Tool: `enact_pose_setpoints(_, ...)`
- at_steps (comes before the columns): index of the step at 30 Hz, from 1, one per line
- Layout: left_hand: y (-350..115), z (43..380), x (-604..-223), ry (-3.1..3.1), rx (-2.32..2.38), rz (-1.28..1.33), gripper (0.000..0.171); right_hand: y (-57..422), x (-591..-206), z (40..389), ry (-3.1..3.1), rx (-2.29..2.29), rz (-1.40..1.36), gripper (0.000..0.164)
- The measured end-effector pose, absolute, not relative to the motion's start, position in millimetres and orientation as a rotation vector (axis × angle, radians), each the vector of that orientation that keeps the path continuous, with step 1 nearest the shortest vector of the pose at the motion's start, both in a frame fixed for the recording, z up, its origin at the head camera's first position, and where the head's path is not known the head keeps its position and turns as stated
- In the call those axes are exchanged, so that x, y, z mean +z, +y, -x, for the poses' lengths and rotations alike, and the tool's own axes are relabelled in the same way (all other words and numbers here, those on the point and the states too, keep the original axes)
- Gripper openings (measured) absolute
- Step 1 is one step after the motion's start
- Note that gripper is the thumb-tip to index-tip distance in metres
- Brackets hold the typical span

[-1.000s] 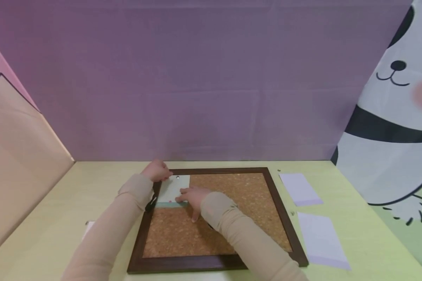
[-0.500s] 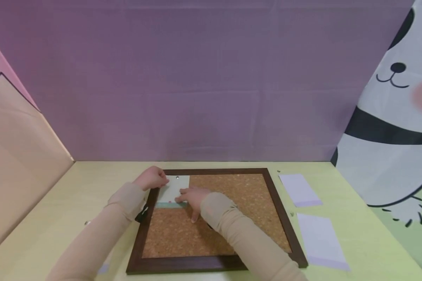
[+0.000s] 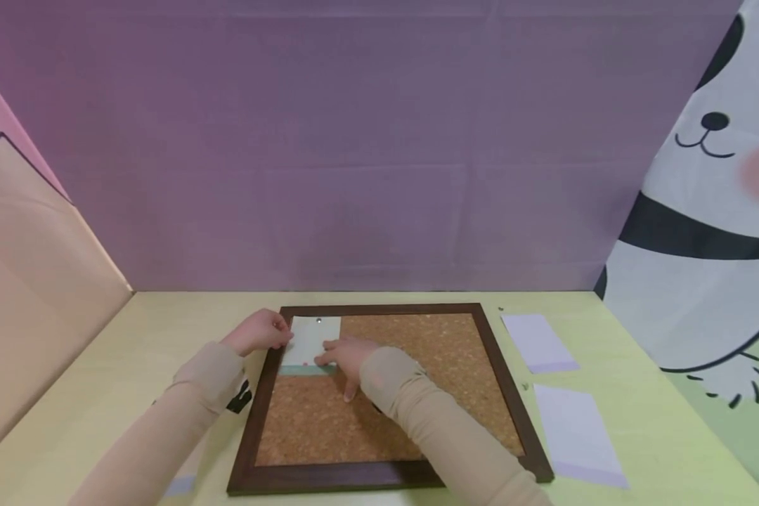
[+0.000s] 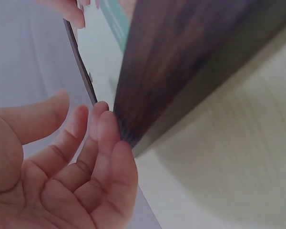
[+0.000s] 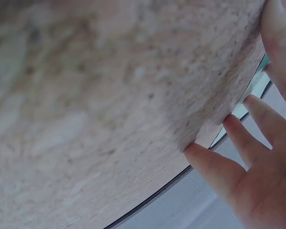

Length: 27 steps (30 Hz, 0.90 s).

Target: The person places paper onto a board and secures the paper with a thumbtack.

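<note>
A white sheet of paper with a green band lies on the upper left corner of a cork board framed in dark wood. A small silver pushpin stands near the sheet's top edge. My right hand rests spread, its fingertips on the sheet's right side and the cork. At the board's left frame is my left hand, beside the sheet's left edge. In the left wrist view its fingers bend loosely and the thumb stands apart, with nothing between them.
Right of the board lie two white sheets with lilac bands, a farther sheet and a nearer sheet, each with a small pin by its top. Another sheet lies left of the board, partly covered by the left sleeve. A purple cloth hangs behind the table.
My left hand has drawn back leftward and slightly toward me, off the sheet's upper left corner to the frame. The right hand stays in place on the sheet.
</note>
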<state>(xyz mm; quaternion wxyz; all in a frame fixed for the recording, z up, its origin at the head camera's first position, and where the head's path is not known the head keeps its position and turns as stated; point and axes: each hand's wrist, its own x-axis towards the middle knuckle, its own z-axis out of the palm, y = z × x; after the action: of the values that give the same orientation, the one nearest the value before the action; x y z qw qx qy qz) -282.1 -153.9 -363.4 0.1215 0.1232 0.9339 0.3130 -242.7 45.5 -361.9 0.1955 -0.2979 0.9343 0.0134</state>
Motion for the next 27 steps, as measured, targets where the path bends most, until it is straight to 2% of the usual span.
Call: enact_pose_setpoints(27,-175,258,-364,2.708,0.886,-0.366,0.019,44,-361,239,2.626,0.009,0.781,0.08)
